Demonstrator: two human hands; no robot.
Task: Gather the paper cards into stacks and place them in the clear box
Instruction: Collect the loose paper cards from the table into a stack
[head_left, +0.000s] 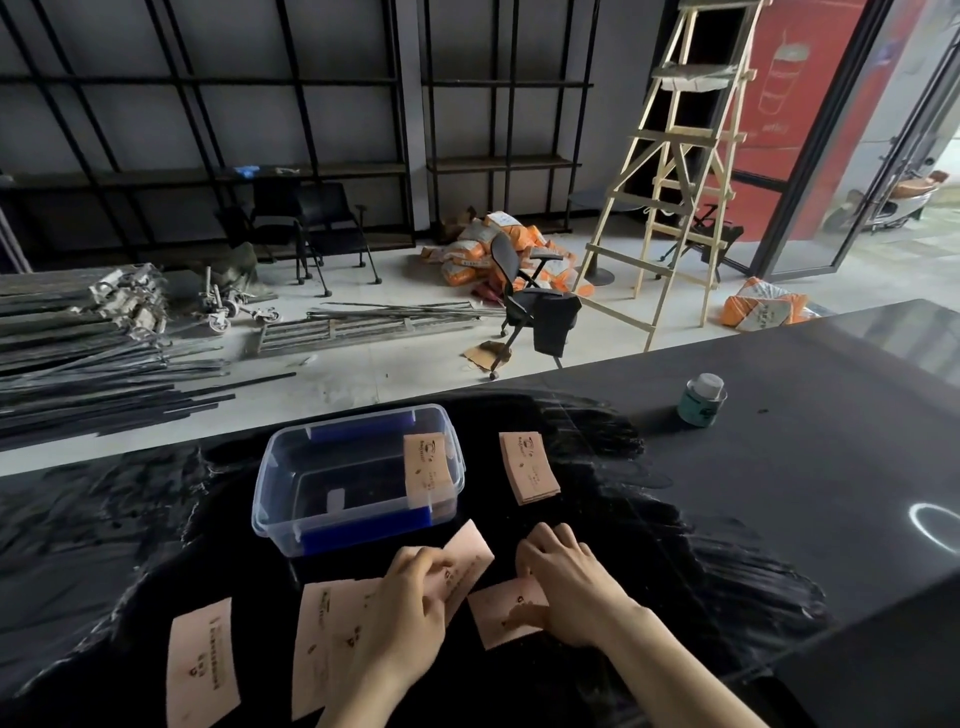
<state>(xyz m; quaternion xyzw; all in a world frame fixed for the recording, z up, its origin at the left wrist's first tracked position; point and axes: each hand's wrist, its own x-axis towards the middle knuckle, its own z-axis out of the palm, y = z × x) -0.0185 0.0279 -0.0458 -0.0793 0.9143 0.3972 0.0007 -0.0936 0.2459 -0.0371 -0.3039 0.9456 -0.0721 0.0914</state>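
Pale pink paper cards, curved and printed dark, lie on your black table. Your left hand pinches one; your right hand presses flat another. One stack leans inside the clear box, another beside it.

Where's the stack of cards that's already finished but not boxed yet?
In the head view, the stack of cards lies on the black table, just right of the clear box and beyond the right hand.

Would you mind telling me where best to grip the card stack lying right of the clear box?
Probably pinch the card stack across its long side edges, coming from above on its near end: it lies flat, apart from the clear box, both sides free.
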